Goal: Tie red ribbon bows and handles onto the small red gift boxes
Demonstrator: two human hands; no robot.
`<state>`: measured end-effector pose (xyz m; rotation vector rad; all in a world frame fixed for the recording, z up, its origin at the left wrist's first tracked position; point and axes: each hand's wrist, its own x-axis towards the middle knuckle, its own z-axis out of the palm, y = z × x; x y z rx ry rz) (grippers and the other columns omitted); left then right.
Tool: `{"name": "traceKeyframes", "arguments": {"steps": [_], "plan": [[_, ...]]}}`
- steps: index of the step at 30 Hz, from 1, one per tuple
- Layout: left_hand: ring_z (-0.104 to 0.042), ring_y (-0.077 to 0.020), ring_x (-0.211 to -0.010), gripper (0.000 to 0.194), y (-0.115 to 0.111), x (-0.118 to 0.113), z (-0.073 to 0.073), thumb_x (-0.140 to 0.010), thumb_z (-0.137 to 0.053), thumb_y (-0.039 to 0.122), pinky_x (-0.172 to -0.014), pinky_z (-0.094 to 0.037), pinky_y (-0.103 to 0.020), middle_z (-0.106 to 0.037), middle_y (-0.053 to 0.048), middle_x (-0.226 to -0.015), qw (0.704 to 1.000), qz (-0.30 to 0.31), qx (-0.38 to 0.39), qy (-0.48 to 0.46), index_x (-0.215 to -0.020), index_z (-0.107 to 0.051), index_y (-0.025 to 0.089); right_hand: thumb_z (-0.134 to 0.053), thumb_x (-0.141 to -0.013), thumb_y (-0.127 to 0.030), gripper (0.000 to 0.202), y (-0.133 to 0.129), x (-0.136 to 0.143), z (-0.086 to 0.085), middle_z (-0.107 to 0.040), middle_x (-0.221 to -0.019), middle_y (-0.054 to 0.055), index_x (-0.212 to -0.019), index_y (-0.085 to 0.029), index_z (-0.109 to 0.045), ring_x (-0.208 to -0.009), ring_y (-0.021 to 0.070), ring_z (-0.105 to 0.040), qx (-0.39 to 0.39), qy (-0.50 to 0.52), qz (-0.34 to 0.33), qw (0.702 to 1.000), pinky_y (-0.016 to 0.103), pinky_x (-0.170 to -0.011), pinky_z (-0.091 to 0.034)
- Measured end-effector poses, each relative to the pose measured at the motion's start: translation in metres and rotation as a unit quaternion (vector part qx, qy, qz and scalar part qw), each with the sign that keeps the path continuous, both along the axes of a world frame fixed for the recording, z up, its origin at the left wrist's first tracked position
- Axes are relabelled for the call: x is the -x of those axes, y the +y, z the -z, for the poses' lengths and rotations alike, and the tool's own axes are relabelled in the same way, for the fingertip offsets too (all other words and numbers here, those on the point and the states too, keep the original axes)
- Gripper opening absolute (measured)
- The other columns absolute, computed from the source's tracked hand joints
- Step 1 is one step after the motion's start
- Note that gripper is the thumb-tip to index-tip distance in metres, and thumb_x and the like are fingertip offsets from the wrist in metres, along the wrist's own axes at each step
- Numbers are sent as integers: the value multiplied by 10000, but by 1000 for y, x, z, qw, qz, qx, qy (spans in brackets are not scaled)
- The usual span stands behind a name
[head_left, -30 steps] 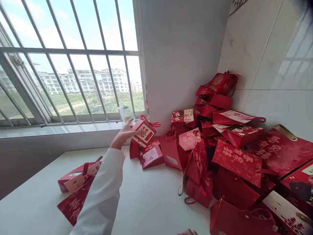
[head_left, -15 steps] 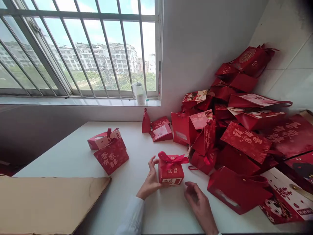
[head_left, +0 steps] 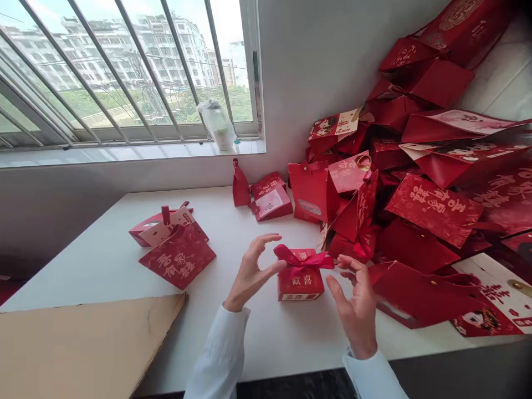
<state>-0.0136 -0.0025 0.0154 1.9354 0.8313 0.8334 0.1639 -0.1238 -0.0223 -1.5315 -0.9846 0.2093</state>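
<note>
You are resting a small red box (head_left: 301, 288) on the white table (head_left: 233, 227), and it is standing upright in front of you, between your two hands, with a red ribbon bow (head_left: 299, 265) lying across its top. Your left hand (head_left: 251, 274) is hovering at the box's left side, its thumb and fingers spreading wide apart in a loose C; the thumb is reaching to the bow's left loop, but you cannot tell whether it is touching. Your right hand (head_left: 355, 299) is hovering at the box's right side, its fingers bending loosely and its thumb standing apart; the fingertips are coming close to the bow's right end, and whether they are touching it cannot be told.

To the left of the box, a dark red bag (head_left: 178, 257) is leaning against a pink-and-red bag (head_left: 152, 230). Nearer you on that same side, a cardboard flap (head_left: 83, 343) is reaching over the table. Beyond the box, a narrow red bag (head_left: 240, 185) is standing beside a bag with a pink panel (head_left: 272, 202). To the right of the box and beyond it, a heap of red bags (head_left: 434, 208) is rising against the wall. Far beyond the box, to its left, a plastic-wrapped container (head_left: 220, 127) is standing on the windowsill (head_left: 166, 152).
</note>
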Motion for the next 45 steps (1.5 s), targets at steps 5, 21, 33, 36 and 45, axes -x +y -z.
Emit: {"name": "traceKeyframes", "arguments": {"steps": [5,21,33,36,45], "plan": [[-292,-300,-1320,246,0,-19,-3,-802,-664,363,-1060,-340,-494,-544,-71,-1254,986,63,-107,108,-1030,-645,272,-575,-866,-361,187,11,-3,-18,-596,-1014,69,-980,-216,-603,-1007,243,-517,32,-220,14,975,430,-894,-415],[-318,-303,-1272,246,3,-30,-2,-821,-619,452,-1018,-388,-497,-535,-78,-1240,980,119,-75,139,-986,-651,272,-503,-902,-121,250,-1,23,-6,-599,-992,82,-1078,-212,-657,-945,218,-480,88,-329,-21,940,368,-822,-466],[-410,-247,-1233,80,6,-26,-5,-840,-616,266,-1013,-398,-412,-553,-31,-1249,981,135,-45,135,-908,-658,268,-611,-869,-321,189,5,20,-20,-640,-897,31,-1017,-210,-570,-825,178,-546,61,-214,7,975,326,-777,-440],[-427,-245,-1224,95,5,-24,-4,-838,-615,269,-1005,-401,-406,-555,-29,-1246,983,119,-38,134,-923,-658,275,-537,-911,-183,75,8,24,-27,-645,-787,0,-860,-212,-584,-746,149,-526,34,-275,-22,961,318,-768,-397],[-473,-228,-1207,180,-2,-20,1,-794,-616,167,-1004,-393,-376,-571,-32,-1221,990,86,-16,110,-938,-657,267,-495,-901,-57,167,-10,36,-23,-644,-749,-4,-890,-204,-573,-732,141,-541,-17,-324,-54,944,362,-845,-373]]}}
